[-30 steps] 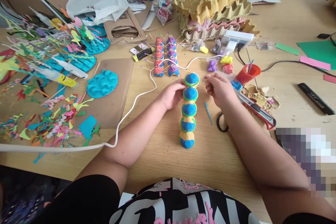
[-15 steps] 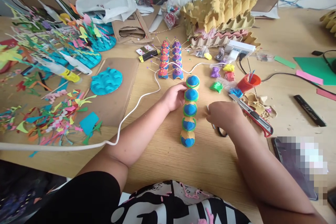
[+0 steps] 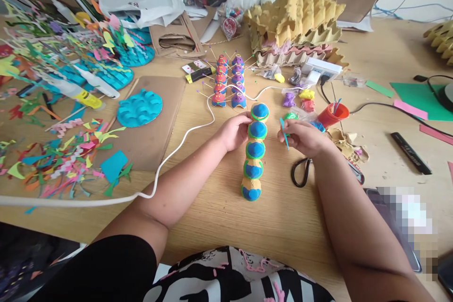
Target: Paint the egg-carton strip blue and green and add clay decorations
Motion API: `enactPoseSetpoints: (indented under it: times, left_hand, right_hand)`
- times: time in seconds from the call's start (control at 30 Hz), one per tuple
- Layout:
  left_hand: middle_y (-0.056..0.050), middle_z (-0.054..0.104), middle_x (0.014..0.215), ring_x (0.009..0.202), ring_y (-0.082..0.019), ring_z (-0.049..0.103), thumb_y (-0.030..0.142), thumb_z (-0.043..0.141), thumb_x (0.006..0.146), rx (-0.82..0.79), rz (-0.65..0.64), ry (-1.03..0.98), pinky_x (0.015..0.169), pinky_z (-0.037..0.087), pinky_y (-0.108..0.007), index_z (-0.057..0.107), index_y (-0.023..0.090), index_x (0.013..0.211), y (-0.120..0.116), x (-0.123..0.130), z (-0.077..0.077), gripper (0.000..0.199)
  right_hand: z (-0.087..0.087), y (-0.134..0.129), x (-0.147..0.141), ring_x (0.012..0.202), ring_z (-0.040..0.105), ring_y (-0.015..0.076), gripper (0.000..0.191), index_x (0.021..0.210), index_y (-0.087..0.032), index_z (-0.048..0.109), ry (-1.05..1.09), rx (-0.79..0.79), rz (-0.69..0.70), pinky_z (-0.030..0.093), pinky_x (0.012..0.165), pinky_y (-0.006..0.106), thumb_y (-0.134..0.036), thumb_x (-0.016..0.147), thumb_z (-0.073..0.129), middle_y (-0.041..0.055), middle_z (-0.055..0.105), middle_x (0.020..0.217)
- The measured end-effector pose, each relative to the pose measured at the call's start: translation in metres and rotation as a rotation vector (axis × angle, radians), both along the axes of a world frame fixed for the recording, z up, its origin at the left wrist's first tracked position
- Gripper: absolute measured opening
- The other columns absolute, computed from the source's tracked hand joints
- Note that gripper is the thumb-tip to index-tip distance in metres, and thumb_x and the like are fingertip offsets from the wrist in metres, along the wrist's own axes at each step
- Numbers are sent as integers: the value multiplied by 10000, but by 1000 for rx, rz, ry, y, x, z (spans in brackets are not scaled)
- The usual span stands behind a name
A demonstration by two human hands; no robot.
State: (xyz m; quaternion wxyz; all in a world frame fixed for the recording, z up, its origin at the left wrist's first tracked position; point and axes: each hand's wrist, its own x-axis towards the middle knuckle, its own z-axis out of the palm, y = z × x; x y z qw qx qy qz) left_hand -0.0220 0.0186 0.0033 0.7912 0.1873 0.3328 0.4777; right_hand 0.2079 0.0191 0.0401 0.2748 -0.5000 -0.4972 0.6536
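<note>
A strip of egg-carton bumps [image 3: 255, 150], painted blue with green rims, lies lengthwise before me. My left hand [image 3: 236, 132] grips its far end from the left side, with the fingertips partly hidden behind it. To the right of the strip, my right hand [image 3: 300, 138] is closed on a thin blue stick [image 3: 284, 133], held a little off the strip. Below the right hand lie black scissor handles [image 3: 300, 172]. Red and purple caterpillar-like strips [image 3: 238, 80] with pins stand beyond the far end.
A white cable [image 3: 191, 132] crosses the table and my left forearm. Paper scraps [image 3: 67, 165] and a blue carton piece [image 3: 139, 107] are left. A red cup [image 3: 332, 114], a utility knife [image 3: 356, 172], a black marker [image 3: 411, 153] and a phone [image 3: 392, 226] are right.
My right hand has turned, bringing the blue stick into clear view. More of the scissor handles shows below it. My left hand keeps its place on the strip.
</note>
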Motion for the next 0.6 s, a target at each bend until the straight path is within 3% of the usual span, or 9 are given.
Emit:
enactPoseSetpoints:
  times: [0.07,0.17,0.3,0.43,0.53,0.6]
  left_hand:
    - [-20,745,755,661,-149,682,71,575,858,8,-7,11,712,543,-285,719,162,873,0,0,0,172]
    - [-29,761,774,668,-150,690,70,551,875,7,-15,18,710,557,-290,738,152,894,-1,-1,0,205]
    - [-31,752,760,659,-154,693,65,549,876,-2,-6,20,696,563,-288,739,149,884,-1,-1,1,208]
    - [-34,753,767,648,-141,686,61,546,889,0,4,20,676,550,-274,733,138,872,-1,0,2,203]
    - [-32,755,775,649,-133,687,60,553,893,13,0,9,674,543,-267,734,134,875,-2,0,2,196]
    - [-31,763,787,657,-134,693,71,574,894,16,-19,13,679,541,-267,740,137,888,-3,0,2,179]
  right_hand:
    - [-7,3,1,487,326,69,276,712,-239,485,242,-81,-101,209,495,241,-260,612,741,-16,642,619]
    - [-12,4,-3,467,316,44,359,728,-232,502,430,-122,-191,189,456,191,-195,585,830,-66,570,577]
    - [-16,6,-5,500,374,39,372,791,-224,610,502,-69,-272,260,446,154,-179,621,938,-66,598,616]
    - [-17,10,1,554,410,41,316,898,-219,729,559,-70,-314,330,450,158,-185,658,931,-21,751,796]
    - [-19,11,4,556,375,41,357,945,-246,756,572,-46,-315,321,436,178,-148,646,925,-30,811,929]
    - [-21,12,3,538,341,45,328,919,-256,745,540,-4,-297,289,421,194,-220,677,963,-43,789,876]
